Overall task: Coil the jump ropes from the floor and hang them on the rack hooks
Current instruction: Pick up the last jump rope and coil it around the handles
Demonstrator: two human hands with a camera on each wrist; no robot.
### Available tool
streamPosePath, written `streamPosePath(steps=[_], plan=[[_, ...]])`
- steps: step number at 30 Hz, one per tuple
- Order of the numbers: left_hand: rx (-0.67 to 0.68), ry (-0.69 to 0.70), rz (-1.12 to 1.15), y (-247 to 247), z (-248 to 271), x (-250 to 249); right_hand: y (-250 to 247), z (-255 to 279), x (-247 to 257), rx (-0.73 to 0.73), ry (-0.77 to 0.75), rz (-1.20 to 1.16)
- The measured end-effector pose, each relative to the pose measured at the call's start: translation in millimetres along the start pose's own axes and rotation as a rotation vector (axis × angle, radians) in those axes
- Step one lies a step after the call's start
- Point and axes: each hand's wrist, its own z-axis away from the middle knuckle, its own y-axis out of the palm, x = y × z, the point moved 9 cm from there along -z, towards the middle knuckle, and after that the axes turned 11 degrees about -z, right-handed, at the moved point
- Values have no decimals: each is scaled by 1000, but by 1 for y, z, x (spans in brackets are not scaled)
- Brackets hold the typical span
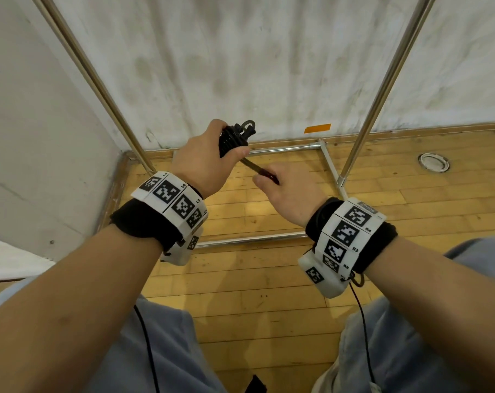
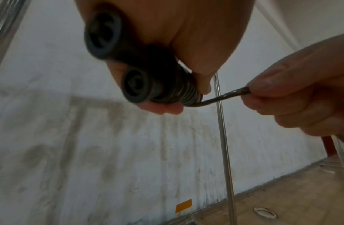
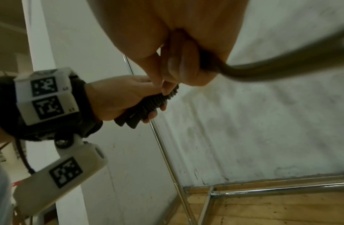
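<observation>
Jump rope (image 1: 235, 140): mostly wound round its paired handles, gripped in left hand (image 1: 201, 163). Right hand (image 1: 286, 191) pinches the free cord end just beside it. Hanging on rack (image 1: 382, 80) not yet done.

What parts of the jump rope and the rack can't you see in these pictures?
- Rack hooks: none in view; the metal rack poles run off the top edge in the head view.
- Jump rope handles: their middles hidden under the left hand.
- Rope: where it runs on is hidden inside the right hand; the right wrist view shows it blurred and cut off.
- Number of coils: too blurred to count.
</observation>
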Motion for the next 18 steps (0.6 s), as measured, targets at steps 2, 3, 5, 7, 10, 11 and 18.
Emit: streamPosePath(steps=[2,3,5,7,10,11,18], plan=[[6,0,2,2,-1,-2,-8,-1,3,-25,-12,24],[6,12,-6,3,-1,-4,-13,-1,5,-47,-25,36],[23,44,-28,7,0,-10,-23,-1,8,-87,-44,66],[84,72,-21,15,3,-15,-32,-1,10,-121,-54,91],[217,115,80,28,7,-21,-40,0,10,-138,-60,103],[247,126,110,29,8,-22,-40,0,11,-126,-66,111],[165,-19,140,19,3,-5,-34,4,23,-61,-114,334]])
